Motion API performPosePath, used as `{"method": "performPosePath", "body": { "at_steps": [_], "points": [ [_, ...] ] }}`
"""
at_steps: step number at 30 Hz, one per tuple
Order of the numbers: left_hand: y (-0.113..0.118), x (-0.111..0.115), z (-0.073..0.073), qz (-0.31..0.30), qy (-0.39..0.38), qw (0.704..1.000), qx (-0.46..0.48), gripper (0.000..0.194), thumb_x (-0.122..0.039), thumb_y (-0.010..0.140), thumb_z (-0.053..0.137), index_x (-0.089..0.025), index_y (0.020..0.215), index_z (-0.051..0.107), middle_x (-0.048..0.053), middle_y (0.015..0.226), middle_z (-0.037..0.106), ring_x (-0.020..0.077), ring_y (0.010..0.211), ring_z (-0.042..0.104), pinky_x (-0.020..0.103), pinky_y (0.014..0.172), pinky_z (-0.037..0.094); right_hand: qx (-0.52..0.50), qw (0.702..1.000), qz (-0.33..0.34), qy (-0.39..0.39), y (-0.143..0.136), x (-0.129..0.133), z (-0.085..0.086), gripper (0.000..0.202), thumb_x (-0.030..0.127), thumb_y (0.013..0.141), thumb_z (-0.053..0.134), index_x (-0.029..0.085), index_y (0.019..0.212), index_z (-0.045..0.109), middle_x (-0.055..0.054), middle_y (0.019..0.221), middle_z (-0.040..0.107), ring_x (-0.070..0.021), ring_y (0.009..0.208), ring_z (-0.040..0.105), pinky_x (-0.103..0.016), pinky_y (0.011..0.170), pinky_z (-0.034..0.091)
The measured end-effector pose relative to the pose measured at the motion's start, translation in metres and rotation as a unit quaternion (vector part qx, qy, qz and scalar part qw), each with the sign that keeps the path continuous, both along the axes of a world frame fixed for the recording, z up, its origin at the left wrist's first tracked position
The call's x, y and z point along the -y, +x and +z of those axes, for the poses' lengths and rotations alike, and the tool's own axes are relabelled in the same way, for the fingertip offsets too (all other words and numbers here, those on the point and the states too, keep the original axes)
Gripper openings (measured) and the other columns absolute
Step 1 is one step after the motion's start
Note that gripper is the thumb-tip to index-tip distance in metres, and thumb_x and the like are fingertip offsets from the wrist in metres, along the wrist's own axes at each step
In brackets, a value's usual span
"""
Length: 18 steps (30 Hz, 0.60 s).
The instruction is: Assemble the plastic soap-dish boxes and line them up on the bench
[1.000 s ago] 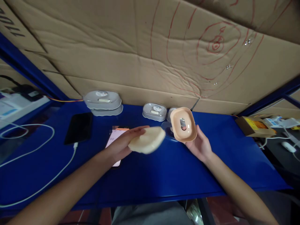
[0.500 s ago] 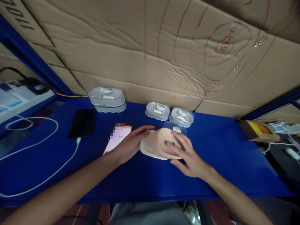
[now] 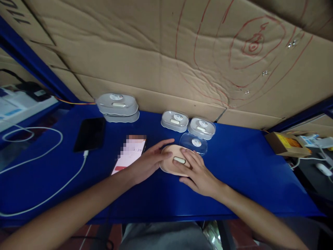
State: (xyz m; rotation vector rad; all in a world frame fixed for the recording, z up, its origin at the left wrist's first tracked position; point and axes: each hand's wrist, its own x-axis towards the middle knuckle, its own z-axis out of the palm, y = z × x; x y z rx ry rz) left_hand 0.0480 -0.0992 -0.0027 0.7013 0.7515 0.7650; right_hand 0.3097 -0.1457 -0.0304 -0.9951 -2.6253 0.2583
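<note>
Both forearms are entering from the bottom of the frame and meeting at centre on the blue table (image 3: 182, 198). The left hand (image 3: 147, 163) is cupping the left edge of the peach oval case (image 3: 170, 162), fingers curled against its rim. The right hand (image 3: 197, 172) is lying flat over the case's right half, fingers spread and pressing on its top beside a small pale latch. The case is sitting on the table at frame centre. Just left of it, a lit phone (image 3: 128, 156) is lying face up; a dark phone (image 3: 90, 133) with a white cable (image 3: 52, 194) is lying farther left. Beyond the case, three clear-lidded cases (image 3: 193, 143) are clustering, and a larger stacked pair (image 3: 117, 107) is resting against the cardboard wall (image 3: 156, 62).
</note>
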Motion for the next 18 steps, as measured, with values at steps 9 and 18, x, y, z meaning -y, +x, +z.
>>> {"method": "performPosePath", "body": {
  "at_steps": [9,18],
  "points": [
    [-0.004,-0.011,0.001,0.094,-0.076,0.991,-0.057,0.051,-0.017,0.084,0.08,-0.023,0.133,0.068,0.007,0.113,0.079,0.0186,0.088,0.075,0.026,0.071,0.058,-0.021,0.986,-0.168,0.013,0.057,-0.047,-0.003,0.071,0.056,0.105,0.059,0.036,0.168,0.035,-0.014,0.173,0.039,-0.0393,0.16,0.036,-0.069,0.123,0.036],
    [-0.003,-0.011,-0.006,0.079,-0.05,0.996,-0.003,0.034,-0.031,0.091,0.082,-0.021,0.123,0.076,0.008,0.121,0.078,0.0219,0.107,0.072,0.026,0.08,0.057,-0.179,0.974,-0.119,-0.065,0.04,-0.029,0.004,0.056,0.041,0.113,0.046,0.038,0.168,0.035,-0.007,0.168,0.049,-0.0281,0.157,0.046,-0.057,0.128,0.041]
  ]
}}
